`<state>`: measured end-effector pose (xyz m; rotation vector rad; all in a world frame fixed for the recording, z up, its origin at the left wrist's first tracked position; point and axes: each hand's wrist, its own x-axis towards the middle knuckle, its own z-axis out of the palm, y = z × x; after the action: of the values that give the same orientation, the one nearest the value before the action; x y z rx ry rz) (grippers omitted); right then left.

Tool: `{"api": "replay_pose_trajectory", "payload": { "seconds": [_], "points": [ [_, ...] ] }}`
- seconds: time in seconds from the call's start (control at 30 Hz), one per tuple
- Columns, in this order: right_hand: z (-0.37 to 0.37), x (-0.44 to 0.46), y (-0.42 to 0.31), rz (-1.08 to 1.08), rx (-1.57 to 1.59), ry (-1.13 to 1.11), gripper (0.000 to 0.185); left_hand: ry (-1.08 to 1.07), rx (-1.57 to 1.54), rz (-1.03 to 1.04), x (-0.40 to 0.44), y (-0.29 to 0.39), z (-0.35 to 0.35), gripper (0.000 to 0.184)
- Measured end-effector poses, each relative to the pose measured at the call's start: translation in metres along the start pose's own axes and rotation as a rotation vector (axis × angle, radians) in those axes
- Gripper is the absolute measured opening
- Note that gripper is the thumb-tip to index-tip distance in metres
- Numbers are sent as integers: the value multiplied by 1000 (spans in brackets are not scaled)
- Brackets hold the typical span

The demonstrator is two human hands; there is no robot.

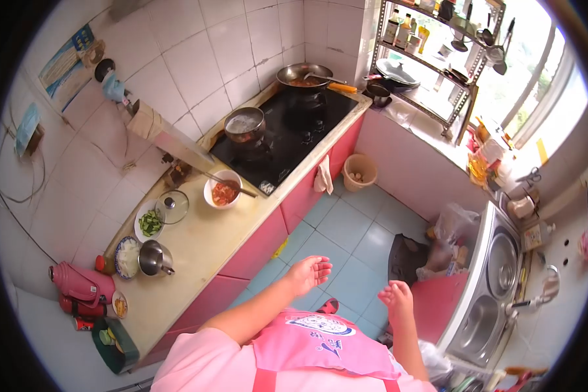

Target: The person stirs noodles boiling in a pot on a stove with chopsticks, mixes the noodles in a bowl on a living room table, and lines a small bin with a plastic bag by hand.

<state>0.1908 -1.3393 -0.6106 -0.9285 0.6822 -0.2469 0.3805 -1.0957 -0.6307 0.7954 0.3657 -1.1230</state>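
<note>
My left hand (308,275) is held in the air over the floor in front of the pink apron (320,336), its fingers stretched out and nothing in it. To its right, my right hand (396,302) is raised too, fingers loosely bent and apart, also without anything in it. Nearest to my left hand is the counter (222,242). On it stand a white bowl (209,196) of red chopped food with a utensil across it, a plate of green pieces (149,224), a glass lid (174,206), a plate of white pieces (127,257) and a metal pot (154,256).
On the black cooktop (287,144) are a small pot (245,125) and a wok (297,77) with an orange-handled spatula. A bin (359,173) stands on the tiled floor. The sink (480,330) is at right; a pink thermos (78,285) stands at left.
</note>
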Motion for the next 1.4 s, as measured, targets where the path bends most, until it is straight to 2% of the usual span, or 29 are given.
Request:
{"api": "replay_pose_trajectory", "payload": {
  "seconds": [0.13,0.3,0.43,0.53,0.67,0.77,1.0,1.13,1.33,1.4],
  "points": [
    [25,116,-75,67,-156,-100,23,23,-63,72,66,54,51,22],
    [39,256,-125,80,-117,-207,25,21,-101,77,163,118,90,23],
    [34,357,-155,73,-49,-140,25,63,-42,78,253,186,131,24],
    [15,416,-182,151,-94,-46,23,50,-26,45,322,224,173,24],
    [-7,498,-224,119,-37,35,24,-28,26,34,375,268,229,23],
    [-32,582,-247,113,-27,113,26,8,29,60,411,292,254,22],
    [-59,838,-308,180,-200,48,32,131,-98,253,486,310,279,27],
    [-58,995,-314,242,-381,38,50,326,-249,312,521,296,303,28],
    [-23,1109,-322,256,-534,149,52,467,-307,353,554,289,341,26],
    [-18,1128,-321,270,-575,286,51,486,-319,360,562,290,347,26]
  ]
}}
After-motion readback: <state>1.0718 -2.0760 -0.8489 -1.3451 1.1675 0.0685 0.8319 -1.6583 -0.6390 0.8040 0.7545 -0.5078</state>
